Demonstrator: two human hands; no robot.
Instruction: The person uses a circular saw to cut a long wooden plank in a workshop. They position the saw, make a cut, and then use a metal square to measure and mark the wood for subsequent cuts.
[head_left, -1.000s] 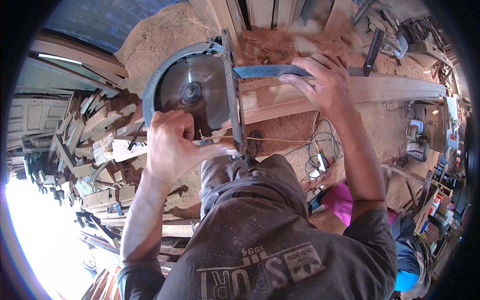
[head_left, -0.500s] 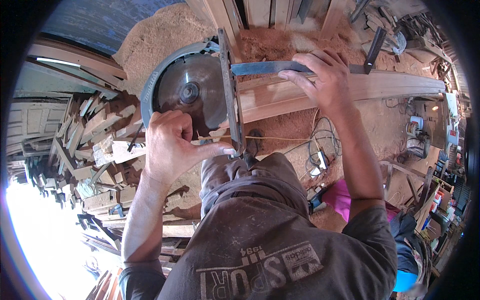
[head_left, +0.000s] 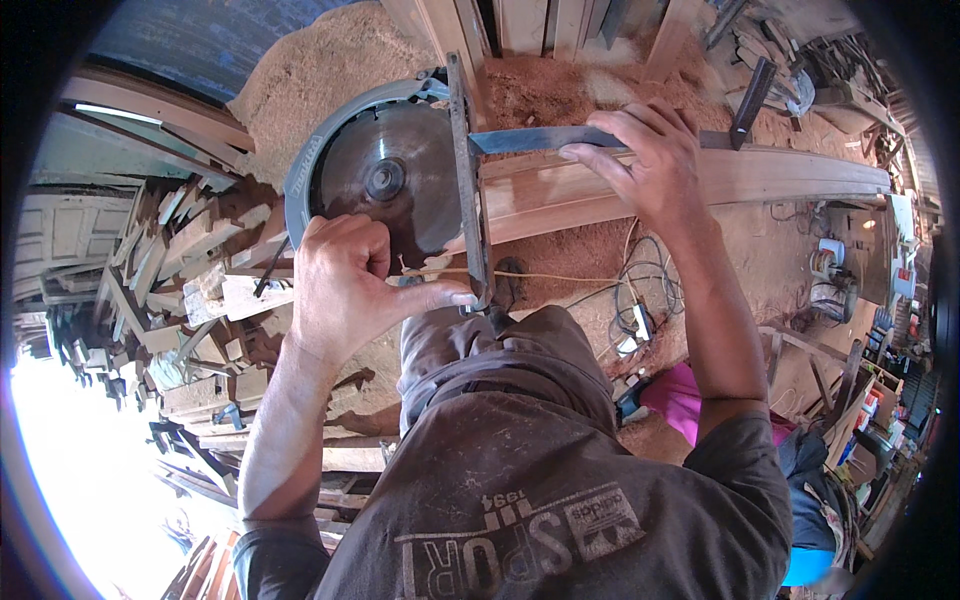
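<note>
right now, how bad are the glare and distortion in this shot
Head view: the lower left is blown out white; head view: a bright glint marks the saw blade; head view: the long plank looks bowed toward the dark rim.

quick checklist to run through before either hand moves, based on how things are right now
1. Right hand gripping the dark metal strip: ok, held between thumb and fingers.
2. Strip's left end touching the long dark plate: cannot tell; it reaches the plate in this view, but a small gap could be hidden.
3. Left hand clear of the circular blade: not ok; it lies right by the blade's lower left, true gap unclear.
4. Blade fully covered: not ok; the grey guard runs along the outer rim, leaving most of the face bare.
5. Blade's power disconnected: cannot tell.
</note>
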